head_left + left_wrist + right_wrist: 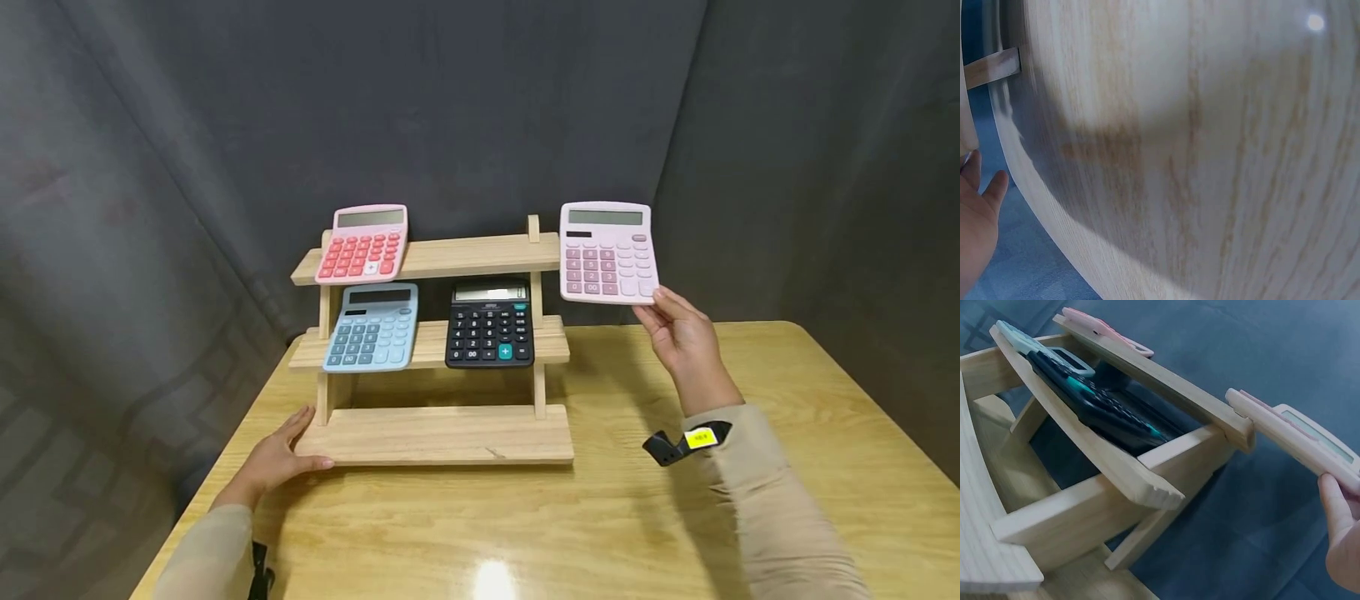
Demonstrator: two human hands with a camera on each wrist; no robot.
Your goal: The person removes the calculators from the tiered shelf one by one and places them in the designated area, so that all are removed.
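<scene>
My right hand (684,337) pinches a pale pink calculator (633,254) with mauve number keys by its lower right corner. The calculator is up at the right end of the stand's top shelf, its display facing me; in the right wrist view the calculator (1297,440) appears edge-on, the thumb (1335,509) against it. My left hand (273,458) rests at the left end of the bottom board of a three-tier wooden display stand (450,437), thumb along the front edge, fingers extended at the side. In the left wrist view that hand (975,212) shows only partly.
A pink calculator with red keys (363,243) leans on the top shelf's left. On the middle shelf lean a light blue calculator (372,327) and a black calculator (491,325). The stand is on a wooden table (600,500), before a dark grey curtain (465,108).
</scene>
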